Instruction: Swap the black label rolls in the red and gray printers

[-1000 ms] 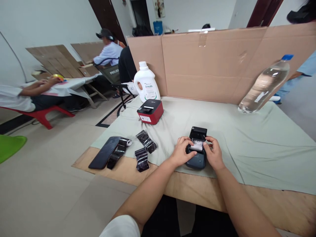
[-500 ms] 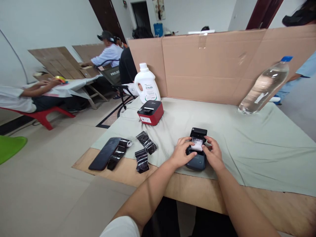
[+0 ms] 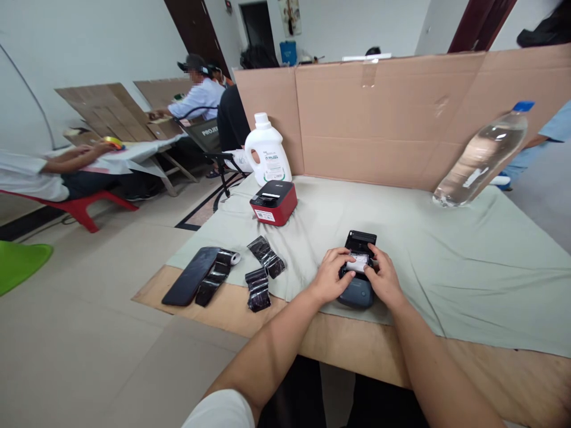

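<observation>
I see a wooden table (image 3: 491, 368) covered with a grey-green cloth (image 3: 468, 279). On the cloth rest a dark label printer (image 3: 358, 285), a red printer (image 3: 273, 203), a white jug (image 3: 267, 151) and a water bottle (image 3: 482, 157). A black phone (image 3: 191, 284) and three black film rolls (image 3: 257, 288) lie at the cloth's left edge.

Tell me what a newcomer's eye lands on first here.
First, the two hands at the table's near edge: the left hand and right hand grip a small dark printer with its lid up and a white paper roll inside. Next, the red printer farther back on the grey cloth, before a white jug. A clear water bottle stands at far right.
</observation>
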Demonstrator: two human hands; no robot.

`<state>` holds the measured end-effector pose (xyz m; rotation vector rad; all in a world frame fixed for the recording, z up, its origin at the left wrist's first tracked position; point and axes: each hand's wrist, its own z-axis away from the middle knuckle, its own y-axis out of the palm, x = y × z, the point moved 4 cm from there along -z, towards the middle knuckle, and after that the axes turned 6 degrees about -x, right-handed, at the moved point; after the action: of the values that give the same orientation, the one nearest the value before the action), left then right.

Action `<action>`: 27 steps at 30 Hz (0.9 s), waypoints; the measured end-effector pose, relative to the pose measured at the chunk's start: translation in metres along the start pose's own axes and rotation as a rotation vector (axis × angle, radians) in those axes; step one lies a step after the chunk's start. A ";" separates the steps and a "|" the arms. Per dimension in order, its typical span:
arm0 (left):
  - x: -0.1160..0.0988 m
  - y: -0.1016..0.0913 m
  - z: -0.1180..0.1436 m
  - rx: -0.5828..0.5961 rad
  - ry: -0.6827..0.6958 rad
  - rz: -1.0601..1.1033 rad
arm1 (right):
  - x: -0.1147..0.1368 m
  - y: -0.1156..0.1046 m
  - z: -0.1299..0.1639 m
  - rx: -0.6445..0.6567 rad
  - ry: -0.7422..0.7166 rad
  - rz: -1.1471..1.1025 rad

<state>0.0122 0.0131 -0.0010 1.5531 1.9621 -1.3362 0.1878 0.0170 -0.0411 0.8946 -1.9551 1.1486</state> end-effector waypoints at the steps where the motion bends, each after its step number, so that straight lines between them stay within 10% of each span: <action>1: 0.001 0.000 0.000 -0.003 -0.015 -0.017 | 0.000 0.000 0.000 0.006 -0.007 0.020; 15: 0.009 0.012 -0.002 0.156 -0.045 -0.213 | 0.002 0.001 0.002 -0.019 -0.066 0.023; 27: 0.001 0.003 0.001 -0.026 0.005 -0.095 | 0.011 -0.003 -0.010 0.032 -0.052 0.299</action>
<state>0.0144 0.0132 -0.0038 1.4690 2.0717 -1.3383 0.1861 0.0223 -0.0270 0.6687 -2.1710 1.3385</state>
